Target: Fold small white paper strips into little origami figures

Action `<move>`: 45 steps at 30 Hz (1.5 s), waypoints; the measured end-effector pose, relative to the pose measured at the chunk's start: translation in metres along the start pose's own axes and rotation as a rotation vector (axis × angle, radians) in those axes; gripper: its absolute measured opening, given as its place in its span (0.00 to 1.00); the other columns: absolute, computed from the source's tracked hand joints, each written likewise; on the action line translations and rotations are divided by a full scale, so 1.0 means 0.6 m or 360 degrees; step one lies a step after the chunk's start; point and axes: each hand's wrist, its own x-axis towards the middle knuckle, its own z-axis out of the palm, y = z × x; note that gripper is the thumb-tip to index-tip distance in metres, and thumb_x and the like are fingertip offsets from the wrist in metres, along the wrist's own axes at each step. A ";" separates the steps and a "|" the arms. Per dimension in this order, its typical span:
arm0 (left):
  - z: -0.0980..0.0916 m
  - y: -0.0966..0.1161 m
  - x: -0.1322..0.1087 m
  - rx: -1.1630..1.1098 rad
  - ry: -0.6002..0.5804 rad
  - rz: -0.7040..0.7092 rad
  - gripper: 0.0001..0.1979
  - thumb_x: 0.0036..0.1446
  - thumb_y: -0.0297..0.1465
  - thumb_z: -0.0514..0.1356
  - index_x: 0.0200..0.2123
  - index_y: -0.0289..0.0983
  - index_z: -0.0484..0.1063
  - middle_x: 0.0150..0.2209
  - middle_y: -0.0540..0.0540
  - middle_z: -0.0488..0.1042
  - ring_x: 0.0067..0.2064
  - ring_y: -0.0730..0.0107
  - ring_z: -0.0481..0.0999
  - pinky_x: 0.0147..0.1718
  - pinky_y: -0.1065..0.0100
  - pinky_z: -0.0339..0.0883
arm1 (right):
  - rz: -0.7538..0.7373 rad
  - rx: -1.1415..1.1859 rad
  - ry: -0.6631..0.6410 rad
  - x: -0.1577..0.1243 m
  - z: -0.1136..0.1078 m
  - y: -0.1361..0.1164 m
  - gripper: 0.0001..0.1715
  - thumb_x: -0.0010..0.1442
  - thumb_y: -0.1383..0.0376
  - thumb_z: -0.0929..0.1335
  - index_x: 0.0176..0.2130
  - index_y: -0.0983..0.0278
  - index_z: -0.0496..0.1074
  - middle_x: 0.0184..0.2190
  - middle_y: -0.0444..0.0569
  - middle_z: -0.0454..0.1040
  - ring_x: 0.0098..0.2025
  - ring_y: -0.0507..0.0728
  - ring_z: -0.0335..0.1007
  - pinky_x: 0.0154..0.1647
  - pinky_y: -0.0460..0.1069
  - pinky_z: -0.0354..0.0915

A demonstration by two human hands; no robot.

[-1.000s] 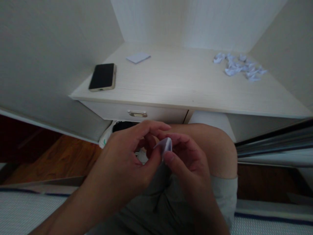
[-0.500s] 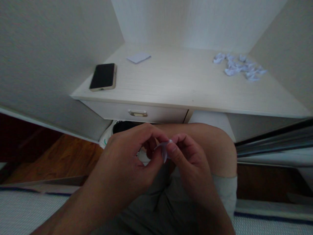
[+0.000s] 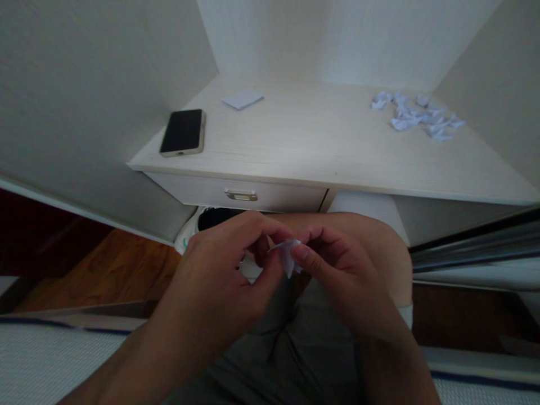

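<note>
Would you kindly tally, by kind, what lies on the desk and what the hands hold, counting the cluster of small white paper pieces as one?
Phone: 1
Flat paper: 1
Paper cluster: 1
Held paper: 1
Total: 4

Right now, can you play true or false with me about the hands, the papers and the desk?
1. The left hand and right hand both hold the small white paper. True.
2. The black-topped device is on the right side of the desk. False: it's on the left.
3. The crumpled paper bits lie on the desk's right side. True.
4. The drawer is pulled wide open. False: it looks shut.
5. A flat paper lies on the desk. True.
</note>
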 end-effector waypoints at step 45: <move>0.049 -0.014 -0.015 -0.0972 0.0158 -0.0507 0.04 0.61 0.27 0.70 0.37 0.43 0.84 0.36 0.52 0.84 0.36 0.70 0.82 0.35 0.72 0.76 | -0.0016 0.0400 0.0352 -0.014 0.019 0.020 0.05 0.63 0.63 0.77 0.37 0.61 0.79 0.33 0.42 0.78 0.36 0.51 0.72 0.40 0.46 0.69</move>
